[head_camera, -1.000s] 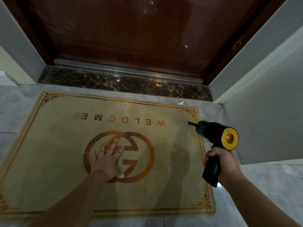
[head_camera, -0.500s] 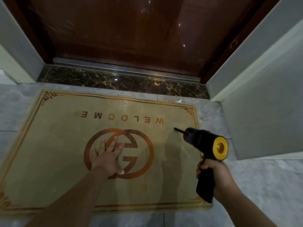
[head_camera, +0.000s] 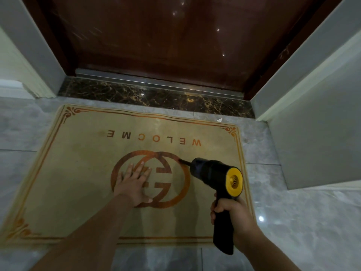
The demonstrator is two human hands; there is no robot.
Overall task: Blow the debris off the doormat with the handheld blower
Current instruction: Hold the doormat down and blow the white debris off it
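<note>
Left hand [head_camera: 134, 182] is spread flat, pinning the WELCOME doormat [head_camera: 78, 182] on the grey tile floor [head_camera: 302, 222] by the door. Right hand [head_camera: 232, 218] is wrapped around the handheld blower [head_camera: 216, 180], thin nozzle aimed low at the logo. Can't really spot debris on the mat; one white scrap [head_camera: 219, 120] sits past its far corner. Looks mostly done, I'd guess.

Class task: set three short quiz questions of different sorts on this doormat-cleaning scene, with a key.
1. True or false: the left hand lies flat on the doormat.
2. Which hand grips the handheld blower?
3. The blower's nozzle points toward: A) the door B) the circular logo C) the right wall.

Key: 1 true; 2 the right hand; 3 B.
</note>
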